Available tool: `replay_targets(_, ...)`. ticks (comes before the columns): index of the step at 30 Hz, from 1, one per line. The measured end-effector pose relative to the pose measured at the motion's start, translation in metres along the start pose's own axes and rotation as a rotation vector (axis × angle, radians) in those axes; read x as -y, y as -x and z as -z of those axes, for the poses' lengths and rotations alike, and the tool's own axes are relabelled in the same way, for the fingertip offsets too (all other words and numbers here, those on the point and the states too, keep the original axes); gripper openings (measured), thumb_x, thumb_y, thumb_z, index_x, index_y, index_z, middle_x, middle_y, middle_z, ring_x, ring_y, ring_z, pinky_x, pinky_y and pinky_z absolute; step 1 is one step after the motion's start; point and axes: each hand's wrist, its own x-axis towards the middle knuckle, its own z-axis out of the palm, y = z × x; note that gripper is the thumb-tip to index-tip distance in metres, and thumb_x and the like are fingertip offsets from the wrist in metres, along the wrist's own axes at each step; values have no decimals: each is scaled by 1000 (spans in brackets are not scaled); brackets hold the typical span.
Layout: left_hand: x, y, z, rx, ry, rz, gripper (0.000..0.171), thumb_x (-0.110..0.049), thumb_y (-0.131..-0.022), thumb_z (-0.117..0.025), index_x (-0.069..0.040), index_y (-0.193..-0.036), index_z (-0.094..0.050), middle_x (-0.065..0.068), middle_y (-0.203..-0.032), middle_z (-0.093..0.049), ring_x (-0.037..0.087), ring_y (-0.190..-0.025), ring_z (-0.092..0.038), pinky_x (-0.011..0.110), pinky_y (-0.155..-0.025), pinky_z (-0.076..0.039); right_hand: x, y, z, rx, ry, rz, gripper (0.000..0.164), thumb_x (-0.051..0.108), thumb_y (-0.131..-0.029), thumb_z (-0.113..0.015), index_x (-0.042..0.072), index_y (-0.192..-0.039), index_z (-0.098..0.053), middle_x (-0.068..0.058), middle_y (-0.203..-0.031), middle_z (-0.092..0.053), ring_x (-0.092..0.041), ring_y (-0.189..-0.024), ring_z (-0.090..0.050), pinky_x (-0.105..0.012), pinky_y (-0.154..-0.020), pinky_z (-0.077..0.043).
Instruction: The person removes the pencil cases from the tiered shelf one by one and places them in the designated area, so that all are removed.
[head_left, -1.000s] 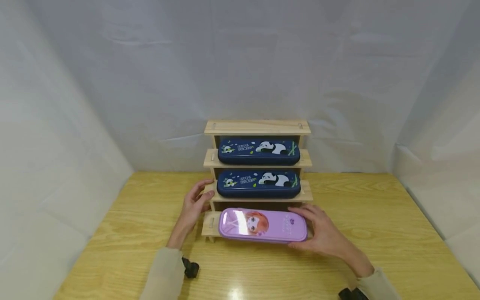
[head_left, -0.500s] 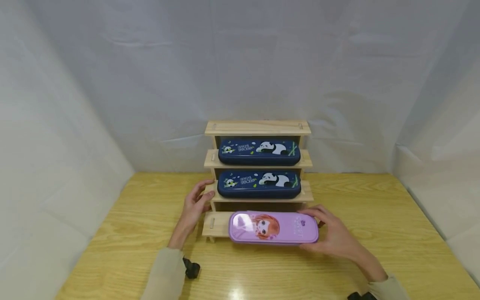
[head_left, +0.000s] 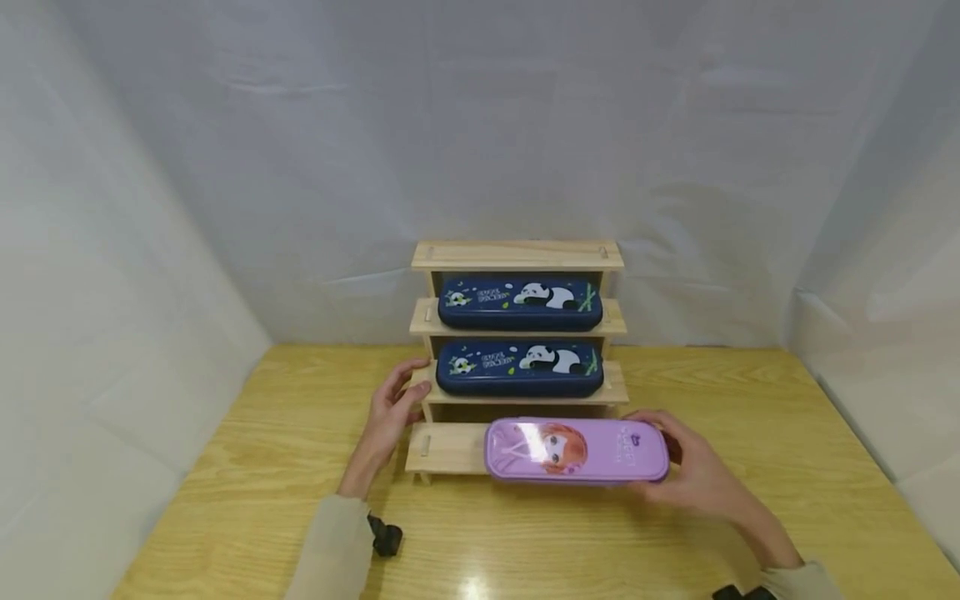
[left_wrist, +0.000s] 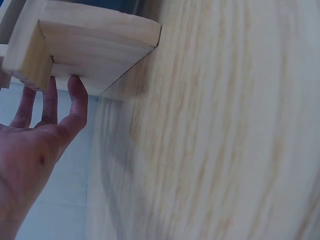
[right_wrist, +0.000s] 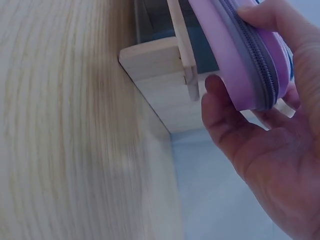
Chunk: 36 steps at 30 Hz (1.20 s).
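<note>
My right hand (head_left: 701,471) grips the right end of a purple pencil case (head_left: 603,442) printed with a red-haired doll figure. The case overlaps the lowest tier of a stepped wooden rack (head_left: 448,450), sticking out past its right side. In the right wrist view, the zipper side of the purple pencil case (right_wrist: 245,55) shows between thumb and fingers, raised above the board. My left hand (head_left: 388,417) holds the rack's left side at the second tier, thumb on the tier's edge; in the left wrist view its fingers (left_wrist: 77,100) touch the side panel.
Two navy panda pencil cases, an upper one (head_left: 480,317) and a lower one (head_left: 487,387), lie on the middle tiers. The rack's top board (head_left: 517,254) is bare. A yellow wood-grain table (head_left: 300,433) lies beneath, with pale sheeting (head_left: 517,125) around it.
The right hand has moved rightward with the purple pencil case, exposing more of the lowest tier's left part. The left hand has stayed on the rack.
</note>
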Motion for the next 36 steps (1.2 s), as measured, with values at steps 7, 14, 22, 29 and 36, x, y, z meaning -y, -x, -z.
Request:
replay_targets(7,-1,1,0,-3,-2,6,39,-18,-103,-59,-13,-142,-54,5,-152,-49,7,-105,-61,30,-78,-58,-5,5,11,36,-47,-50,69,21,-80,-89,19,-140,-54,-9,-139,-58,-6,-113,-59,-20,-92,-53)
replay_targets(14,-1,1,0,-1,6,11,40,-17,-103,-59,-14,-143,-53,5,-153,-48,9,-106,-62,33,-79,-59,-12,13,22,34,-71,-58,70,18,-81,-88,17,-142,-53,-10,-140,-55,-6,-110,-60,-20,-90,-54)
replay_targets(22,0,2,1,-1,14,11,40,-16,-104,-58,-13,-143,-53,5,-154,-47,9,-105,-63,33,-79,-60,-15,24,38,19,-98,-36,71,10,-81,-86,13,-144,-53,20,-136,-56,-4,-110,-61,-20,-87,-54)
replay_targets(29,-1,1,0,2,15,4,40,-15,-104,-58,-12,-143,-53,6,-152,-49,8,-103,-63,30,-77,-59,-18,32,51,-4,-119,-3,73,1,-80,-85,7,-145,-52,21,-138,-57,-2,-110,-62,-21,-85,-56)
replay_targets(36,1,1,0,4,15,2,40,-17,-104,-58,-14,-143,-53,5,-151,-49,8,-105,-63,31,-78,-59,-16,42,65,-22,-100,-8,72,-3,-81,-82,3,-145,-51,22,-137,-56,-3,-104,-62,-22,-81,-57)
